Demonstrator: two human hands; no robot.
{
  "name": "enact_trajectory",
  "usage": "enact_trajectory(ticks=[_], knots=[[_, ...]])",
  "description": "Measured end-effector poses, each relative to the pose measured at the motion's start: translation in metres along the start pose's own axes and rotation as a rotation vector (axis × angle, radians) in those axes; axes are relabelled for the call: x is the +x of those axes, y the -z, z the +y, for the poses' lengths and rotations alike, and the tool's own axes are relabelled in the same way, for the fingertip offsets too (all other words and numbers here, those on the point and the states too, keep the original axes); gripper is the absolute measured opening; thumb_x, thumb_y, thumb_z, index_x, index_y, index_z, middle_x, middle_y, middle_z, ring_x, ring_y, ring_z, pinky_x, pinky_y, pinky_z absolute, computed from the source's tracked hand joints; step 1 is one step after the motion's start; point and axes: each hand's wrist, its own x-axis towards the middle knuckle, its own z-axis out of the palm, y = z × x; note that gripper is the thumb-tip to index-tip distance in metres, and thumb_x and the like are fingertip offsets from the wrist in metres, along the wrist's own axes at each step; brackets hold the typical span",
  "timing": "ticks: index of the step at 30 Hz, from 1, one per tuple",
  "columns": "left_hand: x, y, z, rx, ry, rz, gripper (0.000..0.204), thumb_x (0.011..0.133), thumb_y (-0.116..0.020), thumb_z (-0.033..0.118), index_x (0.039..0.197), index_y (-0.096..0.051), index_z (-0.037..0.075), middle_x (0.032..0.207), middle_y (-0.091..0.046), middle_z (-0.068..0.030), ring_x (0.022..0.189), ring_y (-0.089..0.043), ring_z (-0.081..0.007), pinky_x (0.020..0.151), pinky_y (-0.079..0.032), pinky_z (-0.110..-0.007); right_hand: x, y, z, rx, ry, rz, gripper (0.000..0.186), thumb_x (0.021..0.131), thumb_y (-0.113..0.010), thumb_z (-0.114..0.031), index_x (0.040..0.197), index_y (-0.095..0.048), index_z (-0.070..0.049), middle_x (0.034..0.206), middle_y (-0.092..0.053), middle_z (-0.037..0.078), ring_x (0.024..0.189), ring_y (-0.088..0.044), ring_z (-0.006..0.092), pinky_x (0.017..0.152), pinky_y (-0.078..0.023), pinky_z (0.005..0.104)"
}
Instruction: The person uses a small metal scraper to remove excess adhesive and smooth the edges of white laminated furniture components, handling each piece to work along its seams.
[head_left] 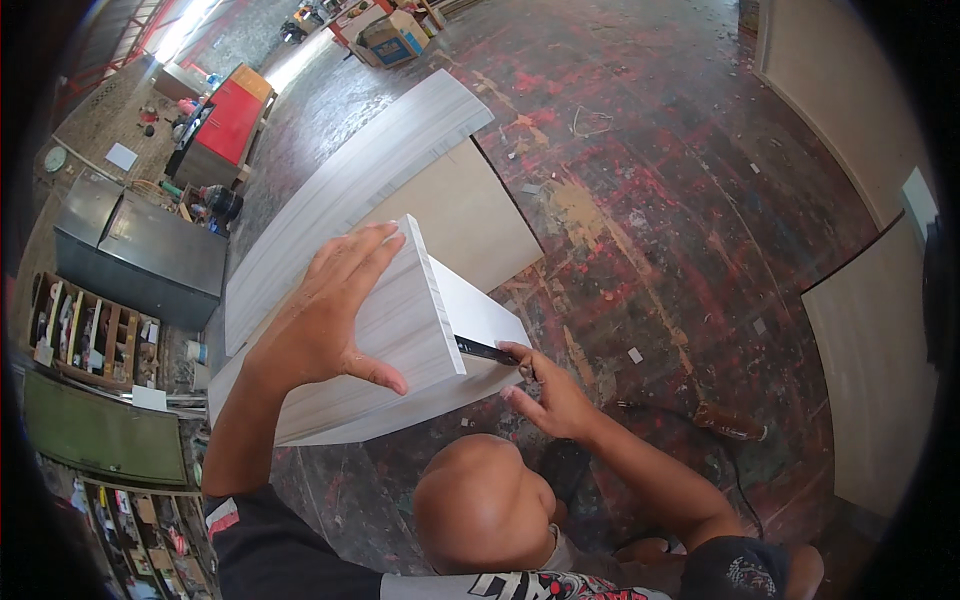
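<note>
A drawer-like box (480,305) with a pale wood-grain front panel (410,330) and white sides is in front of me. My left hand (325,320) lies on the front panel with fingers spread, fingertips near its top edge and thumb pointing right. A black metal drawer slide (478,348) runs along the side of the box. My right hand (550,393) is at the slide's far end, its bent fingers closed on it and the thumb lower down. What lies beneath those fingers is partly hidden.
Behind the box stands a larger wood-grain panel piece (350,150). My bent knee (470,490) is close below the box. A brown bottle (730,421) and a dark cable (742,485) lie on the stained floor. Plain boards (870,370) lean at right; a grey fridge (150,245) is at left.
</note>
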Motion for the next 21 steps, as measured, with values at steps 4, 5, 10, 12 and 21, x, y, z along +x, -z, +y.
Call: enact_trajectory(ticks=[4, 5, 10, 12, 21], knots=[[-0.01, -0.005, 0.0, 0.015, 0.077, 0.035, 0.152, 0.051, -0.077, 0.091, 0.161, -0.033, -0.003, 0.164, -0.035, -0.0292, 0.153, -0.032, -0.0472, 0.126, -0.023, -0.057, 0.003, 0.013, 0.021, 0.134, -0.027, 0.142, 0.037, 0.106, -0.061, -0.028, 0.131, -0.057, -0.002, 0.096, -0.058, 0.012, 0.089, -0.06, 0.0258, 0.086, -0.049, 0.0372], [-0.016, -0.007, 0.0, -0.011, 0.135, 0.049, 0.153, 0.05, -0.077, 0.092, 0.162, -0.032, -0.002, 0.165, -0.034, -0.0287, 0.153, -0.031, -0.0479, 0.126, -0.023, -0.057, 0.007, 0.017, 0.025, 0.269, -0.138, 0.138, 0.03, 0.109, -0.056, -0.028, 0.122, -0.059, -0.001, 0.095, -0.059, 0.011, 0.09, -0.06, 0.0234, 0.087, -0.049, 0.0359], [-0.052, -0.028, 0.01, -0.088, 0.299, 0.06, 0.164, 0.043, -0.076, 0.096, 0.166, -0.026, 0.0, 0.168, -0.029, -0.0277, 0.156, -0.027, -0.047, 0.127, -0.021, -0.056, 0.071, 0.042, -0.003, 0.379, -0.134, 0.196, 0.024, 0.112, -0.051, -0.023, 0.107, -0.058, -0.001, 0.094, -0.061, 0.005, 0.091, -0.058, 0.0148, 0.087, -0.048, 0.0322], [-0.066, -0.039, 0.009, -0.116, 0.313, 0.083, 0.163, 0.046, -0.075, 0.099, 0.165, -0.027, -0.001, 0.165, -0.027, -0.0274, 0.157, -0.021, -0.0477, 0.126, -0.018, -0.061, 0.109, 0.047, -0.036, 0.405, -0.094, 0.104, 0.021, 0.11, -0.056, -0.021, 0.11, -0.06, -0.001, 0.095, -0.062, 0.002, 0.091, -0.058, 0.0115, 0.086, -0.049, 0.0306], [-0.069, -0.057, -0.003, -0.197, 0.191, 0.225, 0.141, 0.055, -0.084, 0.088, 0.158, -0.04, 0.003, 0.153, -0.03, -0.0223, 0.149, -0.025, -0.0464, 0.124, -0.018, -0.066, 0.209, 0.021, -0.072, 0.887, -0.085, 0.027, 0.026, 0.104, -0.067, -0.011, 0.125, -0.065, 0.003, 0.09, -0.071, 0.004, 0.082, -0.063, 0.0085, 0.074, -0.049, 0.026]])
